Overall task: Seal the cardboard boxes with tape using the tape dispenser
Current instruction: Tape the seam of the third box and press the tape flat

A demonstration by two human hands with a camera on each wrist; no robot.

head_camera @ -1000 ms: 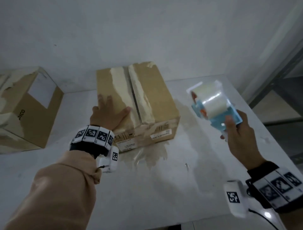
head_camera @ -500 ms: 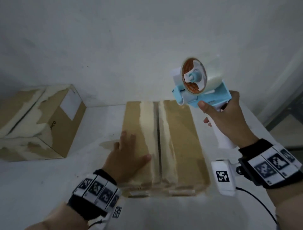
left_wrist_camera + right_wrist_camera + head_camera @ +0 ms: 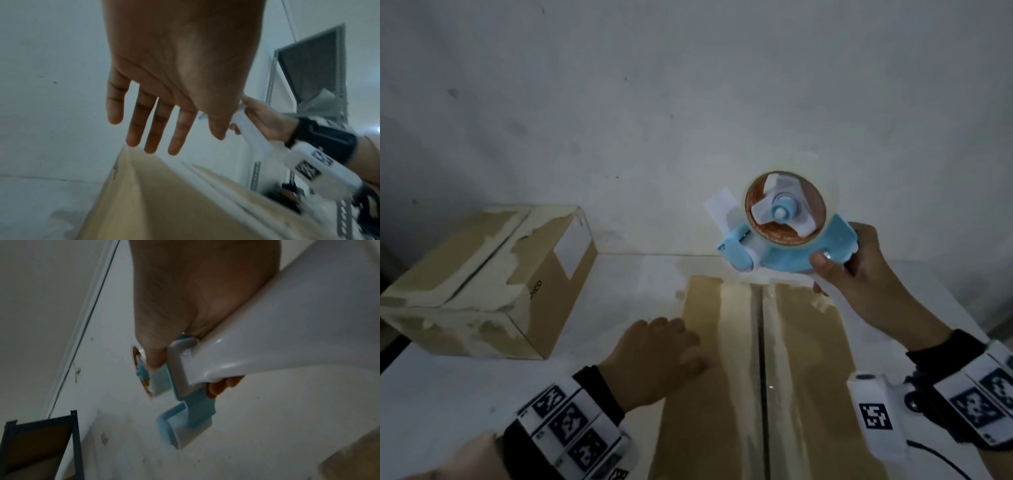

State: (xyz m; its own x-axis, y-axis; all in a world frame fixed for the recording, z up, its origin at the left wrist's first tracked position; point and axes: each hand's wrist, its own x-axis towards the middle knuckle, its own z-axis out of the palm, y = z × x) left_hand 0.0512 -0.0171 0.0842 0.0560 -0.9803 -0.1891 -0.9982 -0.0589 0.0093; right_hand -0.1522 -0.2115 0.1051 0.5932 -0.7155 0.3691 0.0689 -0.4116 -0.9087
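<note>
near box: cardboard box (image 3: 801, 377) at the front middle of the desk (image 3: 448, 387); both top flaps down, meeting along a dark centre seam (image 3: 759, 359); pale torn strips flank the seam; contents hidden.
second box: another cardboard box (image 3: 482, 284) at the desk's left side near the back edge, well apart from the near box; flaps down, top surface badly peeled, white label on its right face, printed letters on the same face; contents hidden.
left hand: left hand (image 3: 654, 356) over the left flap of the near box by its left edge; fingers straight and slightly spread, holding nothing; in the left wrist view the fingertips (image 3: 151, 148) hang just above the box's far edge, and contact with the flap cannot be told.
right hand: right hand (image 3: 866, 284) wrapped around the white handle of the tape dispenser (image 3: 787, 236), thumb lying along the blue frame.
tape dispenser: blue body with a roll of clear tape, brown core facing the head camera; held in the air above the far end of the near box, nose toward the left; a loose tail of tape sticks up at the front.
edges and room: white wall rises right behind the desk's back edge; bare desk surface lies between the 2 boxes; a metal shelf rack (image 3: 308, 81) stands off the desk's right side.
wrists: both carry marker bands and a white camera unit.
</note>
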